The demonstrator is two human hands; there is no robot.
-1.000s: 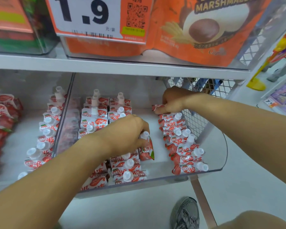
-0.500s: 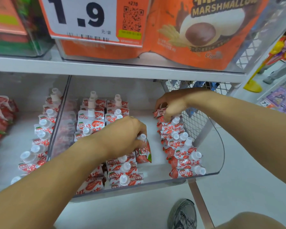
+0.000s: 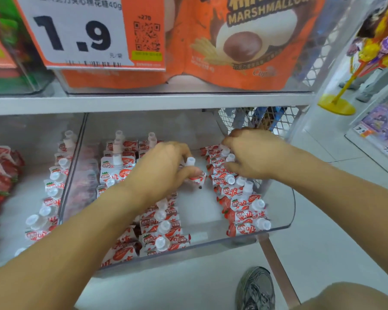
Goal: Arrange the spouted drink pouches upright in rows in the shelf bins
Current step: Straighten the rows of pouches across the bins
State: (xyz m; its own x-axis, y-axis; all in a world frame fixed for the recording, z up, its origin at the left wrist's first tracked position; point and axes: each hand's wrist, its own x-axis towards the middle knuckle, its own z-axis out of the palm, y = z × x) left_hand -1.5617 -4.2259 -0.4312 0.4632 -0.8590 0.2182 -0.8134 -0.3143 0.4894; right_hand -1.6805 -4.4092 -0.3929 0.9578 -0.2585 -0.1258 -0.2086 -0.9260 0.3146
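The left hand pinches a pouch, spout toward twelve o'clock; the right hand, curled on the row at three o'clock, has an unclear grip.

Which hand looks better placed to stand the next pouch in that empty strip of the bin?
Left, I'd judge. The left hand already pinches a pouch by its neck, right over the bare strip of the clear bin. The right hand is busy on the right-hand row.
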